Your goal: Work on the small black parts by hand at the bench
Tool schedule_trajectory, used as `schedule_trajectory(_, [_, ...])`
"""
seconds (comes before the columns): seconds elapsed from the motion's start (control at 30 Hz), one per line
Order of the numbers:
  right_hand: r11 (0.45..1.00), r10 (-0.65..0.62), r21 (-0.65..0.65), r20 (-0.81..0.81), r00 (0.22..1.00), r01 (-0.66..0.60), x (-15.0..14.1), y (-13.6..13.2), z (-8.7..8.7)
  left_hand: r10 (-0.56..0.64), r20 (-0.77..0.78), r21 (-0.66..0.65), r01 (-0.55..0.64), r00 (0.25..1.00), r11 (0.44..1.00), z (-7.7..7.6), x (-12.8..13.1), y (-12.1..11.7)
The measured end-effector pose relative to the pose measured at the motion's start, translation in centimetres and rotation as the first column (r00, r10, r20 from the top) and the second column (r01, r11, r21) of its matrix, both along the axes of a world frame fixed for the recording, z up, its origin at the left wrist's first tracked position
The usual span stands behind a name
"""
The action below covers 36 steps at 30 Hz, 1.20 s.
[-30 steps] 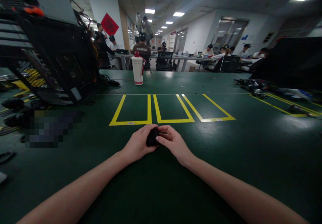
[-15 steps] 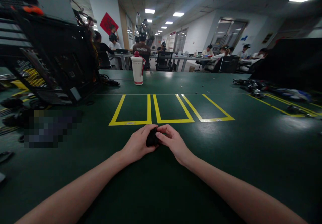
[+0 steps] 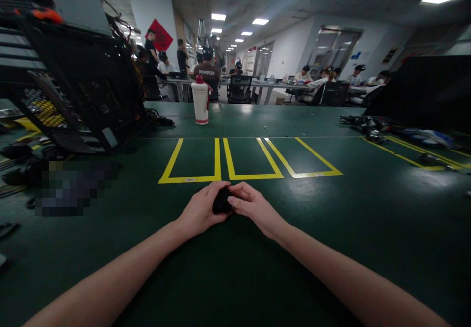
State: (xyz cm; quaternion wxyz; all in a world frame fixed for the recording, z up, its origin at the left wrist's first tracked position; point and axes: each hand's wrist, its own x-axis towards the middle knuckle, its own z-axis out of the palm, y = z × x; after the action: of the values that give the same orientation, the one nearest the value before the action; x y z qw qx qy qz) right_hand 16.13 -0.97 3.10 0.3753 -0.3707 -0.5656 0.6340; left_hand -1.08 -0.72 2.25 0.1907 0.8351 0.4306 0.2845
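Note:
A small black object (image 3: 221, 201) sits between my two hands, just in front of the yellow tape frames; its kind is too dark to make out. My left hand (image 3: 201, 206) curls around its left side, with the thumb at the near edge and the fingers over the far edge. On the other side, my right hand (image 3: 253, 207) pinches at the object's right part with thumb and fingertips. The fingers hide much of its outline.
Three yellow tape frames (image 3: 253, 176) mark the green table (image 3: 235, 278). Behind them stands a white cup with a red lid (image 3: 200, 102). An open black computer case (image 3: 84, 91) is at left, cables and metal parts (image 3: 371, 128) at right. Several people sit at tables beyond.
My hands keep the same hold on the black object, with only a slight shift of the right fingers. In the background, standing people have moved near the red wall sign.

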Motion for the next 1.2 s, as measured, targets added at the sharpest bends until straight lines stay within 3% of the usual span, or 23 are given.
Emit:
schedule_trajectory(0.2, [0.995, -0.095, 0.034, 0.032, 0.995, 0.093, -0.4, 0.3, -0.9, 0.031, -0.013, 0.011, -0.031, 0.999, 0.999, 0.0, 0.1, 0.0])
schedule_trajectory(0.43, [0.999, -0.044, 0.026, -0.017, 0.999, 0.044, -0.3, 0.2, -0.9, 0.011, -0.010, 0.030, -0.011, 1.000, 0.999, -0.1, 0.0, 0.0])
schedule_trajectory(0.77, [0.988, -0.147, 0.043, -0.004, 0.989, 0.147, -0.7, 0.4, -1.5, 0.002, -0.008, 0.021, -0.002, 1.000, 1.000, 0.0, 0.0, 0.0])
schedule_trajectory(0.97, [0.998, -0.050, -0.034, -0.014, 0.999, 0.050, -0.2, 0.6, -1.3, 0.003, -0.002, -0.007, -0.003, 1.000, 1.000, 0.0, -0.1, 0.0])
schedule_trajectory(1.2, [0.998, -0.051, 0.033, -0.033, 0.998, 0.052, -0.4, -0.2, -0.6, 0.009, 0.009, 0.003, -0.009, 1.000, 1.000, -0.2, 0.0, 0.1])
